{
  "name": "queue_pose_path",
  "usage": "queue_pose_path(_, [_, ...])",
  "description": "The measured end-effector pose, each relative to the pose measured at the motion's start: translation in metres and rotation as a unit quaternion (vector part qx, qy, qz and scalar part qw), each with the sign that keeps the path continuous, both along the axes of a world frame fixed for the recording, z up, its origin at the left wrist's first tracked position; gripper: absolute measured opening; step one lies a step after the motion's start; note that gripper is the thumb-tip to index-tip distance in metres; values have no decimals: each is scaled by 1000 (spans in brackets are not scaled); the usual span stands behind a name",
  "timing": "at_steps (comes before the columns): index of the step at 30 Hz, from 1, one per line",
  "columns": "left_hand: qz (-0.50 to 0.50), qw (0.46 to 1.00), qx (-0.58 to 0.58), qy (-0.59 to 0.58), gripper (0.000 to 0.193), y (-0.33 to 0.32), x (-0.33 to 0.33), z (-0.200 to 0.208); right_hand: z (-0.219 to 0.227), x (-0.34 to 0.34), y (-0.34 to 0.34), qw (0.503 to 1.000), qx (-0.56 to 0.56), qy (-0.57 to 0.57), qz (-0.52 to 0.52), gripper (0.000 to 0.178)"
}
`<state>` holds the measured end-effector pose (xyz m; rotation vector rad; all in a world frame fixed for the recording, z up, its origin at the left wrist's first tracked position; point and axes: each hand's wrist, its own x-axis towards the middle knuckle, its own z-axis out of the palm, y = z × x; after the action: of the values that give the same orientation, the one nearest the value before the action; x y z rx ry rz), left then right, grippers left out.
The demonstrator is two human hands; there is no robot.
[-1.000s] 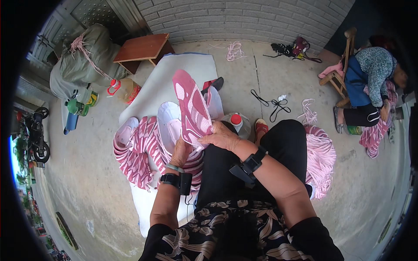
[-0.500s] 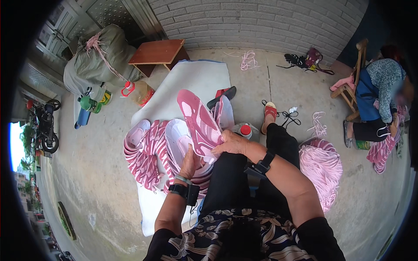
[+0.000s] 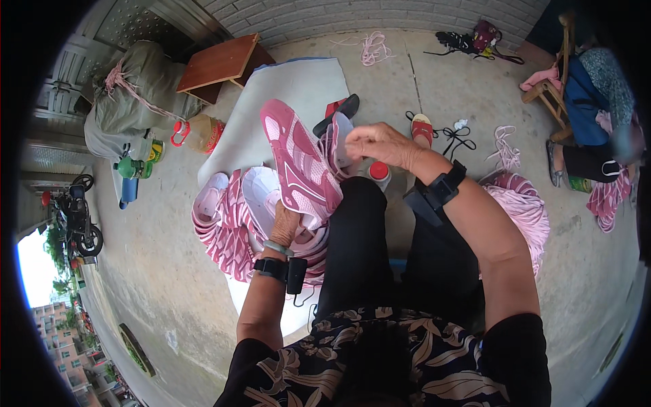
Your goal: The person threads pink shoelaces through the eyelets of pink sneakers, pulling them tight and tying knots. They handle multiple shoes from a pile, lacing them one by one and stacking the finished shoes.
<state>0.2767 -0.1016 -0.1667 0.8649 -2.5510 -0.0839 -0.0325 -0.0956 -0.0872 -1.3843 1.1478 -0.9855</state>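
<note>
A pink-and-white shoe upper (image 3: 298,159) stands tilted before my lap, toe end away from me. My left hand (image 3: 285,222) grips it at its near end, with the fingers partly hidden behind it. To the right, my right hand (image 3: 381,144) is raised off the upper, fingers curled together toward it. Whatever the fingertips may pinch is too small to make out. Below and left of the held upper lie stacked striped uppers (image 3: 224,237) with pale linings. Another upper (image 3: 340,136) stands just behind, close to my right fingertips.
A white sheet (image 3: 298,81) covers the ground ahead. A red-capped bottle (image 3: 378,171) stands by my knee, a pile of pink laces (image 3: 525,217) at right. Farther off are a wooden stool (image 3: 220,64), a large sack (image 3: 146,81), jugs (image 3: 203,132) and a seated person (image 3: 600,88).
My right hand has let go of the upper's side and moved up and right. My left hand still holds the upper, which has shifted slightly left.
</note>
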Motion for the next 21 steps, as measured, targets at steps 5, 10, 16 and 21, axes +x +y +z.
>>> queue_pose_path(5, [178,826,490,215,45,8,15,-6,-55,-212,48,739,-10,429,-519,31])
queue_pose_path(10, [210,799,533,184,69,5,45,-19,-28,-335,145,625,-82,148,-762,39])
queue_pose_path(16, [153,748,570,304,62,6,16,3,80,-396,275,585,-163,229,-761,44])
queue_pose_path(21, [134,707,580,382,50,31,-12,65,131,-424,431,556,-4,524,-645,36])
